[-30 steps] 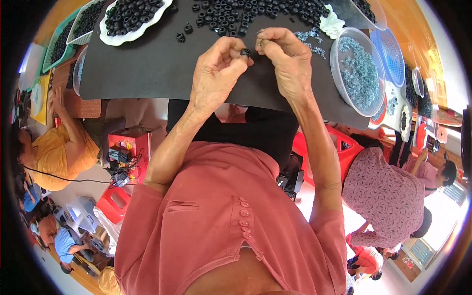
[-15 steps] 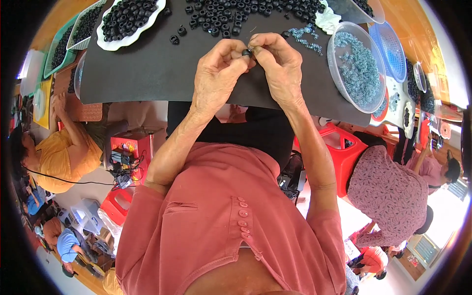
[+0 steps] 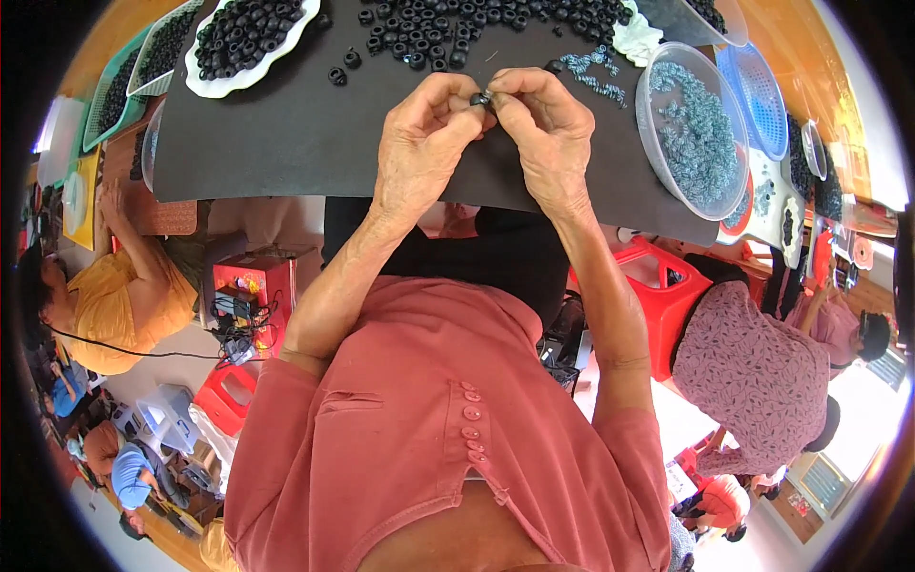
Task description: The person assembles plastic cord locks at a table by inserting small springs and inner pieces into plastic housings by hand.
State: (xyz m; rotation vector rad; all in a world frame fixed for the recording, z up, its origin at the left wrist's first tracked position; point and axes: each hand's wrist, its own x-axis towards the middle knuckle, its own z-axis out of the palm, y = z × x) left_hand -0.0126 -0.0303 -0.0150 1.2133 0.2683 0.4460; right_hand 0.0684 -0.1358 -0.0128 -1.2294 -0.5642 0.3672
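My left hand pinches a small round black plastic piece between thumb and fingertips, above the dark table mat. My right hand is closed right beside it, thumb and forefinger pressed together at the piece's edge. A tiny shiny bit shows between the fingertips, too small to name. Many similar black pieces with holes lie loose beyond my hands. A little heap of small bluish coil springs lies beyond my right hand. More springs fill a clear round tub to the right.
A scalloped white plate of black pieces stands at the far left of the dark mat. Crumpled white tissue and a blue basket are at the far right. A red stool and other people sit nearby.
My right hand has shifted slightly to the right and its fingertips have drawn a little off the black piece. My left hand keeps its hold, almost unmoved.
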